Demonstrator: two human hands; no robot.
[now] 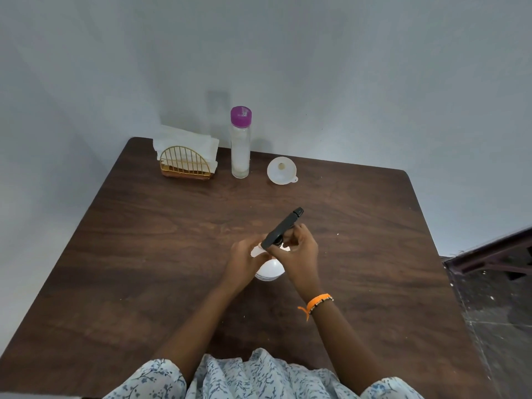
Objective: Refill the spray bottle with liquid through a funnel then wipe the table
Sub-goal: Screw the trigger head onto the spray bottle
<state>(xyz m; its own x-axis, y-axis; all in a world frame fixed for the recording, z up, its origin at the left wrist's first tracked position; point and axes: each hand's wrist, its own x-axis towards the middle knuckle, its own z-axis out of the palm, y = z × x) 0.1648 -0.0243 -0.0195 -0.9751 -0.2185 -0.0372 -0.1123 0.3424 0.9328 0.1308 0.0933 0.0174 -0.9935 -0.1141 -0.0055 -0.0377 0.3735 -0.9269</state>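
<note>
Two hands are working a spray bottle [270, 270] on a brown table [144, 240].
Left hand [244, 259] is gripping the upright bottle; right hand [298, 249] is pinching its black spray head [280, 227], pointing up-right.

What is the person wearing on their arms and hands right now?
Both forearms are bare. The right wrist carries an orange band with a knotted loose end, plus a thin beaded bracelet beside it. The left hand and right hand wear no gloves or rings that show. Short sleeves are white with a blue floral print.
</note>
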